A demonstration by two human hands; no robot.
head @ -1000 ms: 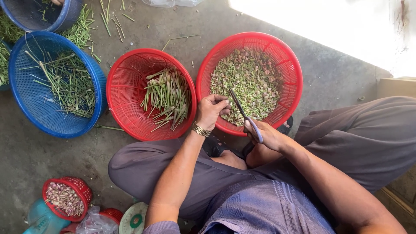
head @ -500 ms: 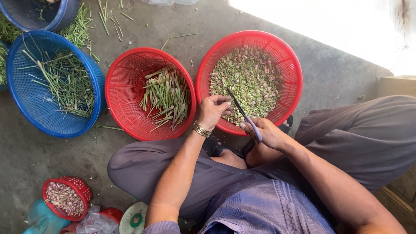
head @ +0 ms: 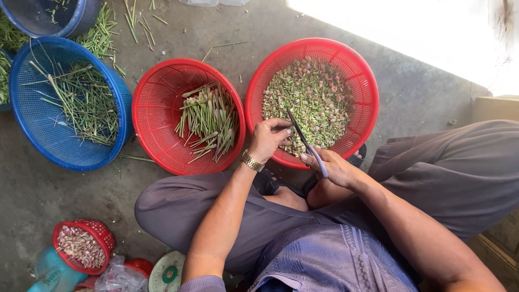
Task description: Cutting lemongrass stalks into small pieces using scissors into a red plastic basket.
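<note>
My right hand (head: 333, 168) grips a knife (head: 306, 143) with a pale blue handle, its dark blade pointing up over the near rim of a red basket (head: 363, 81) filled with chopped green and pink stalk pieces (head: 311, 100). My left hand (head: 268, 138), with a gold watch on its wrist, is closed around something small beside the blade; what it pinches is hidden by the fingers. A second red basket (head: 157, 113) to the left holds trimmed green stalks (head: 208, 120).
A blue basket (head: 32, 138) at the left holds long thin green trimmings. Another blue tub (head: 51, 16) sits at the top left with scraps around it. A small red basket of pinkish pieces (head: 81, 246), a teal container and a plastic bag lie bottom left. My knees frame the concrete floor.
Both hands stay at the near rim of the right basket; the knife blade has shifted only slightly against what the left hand holds.
</note>
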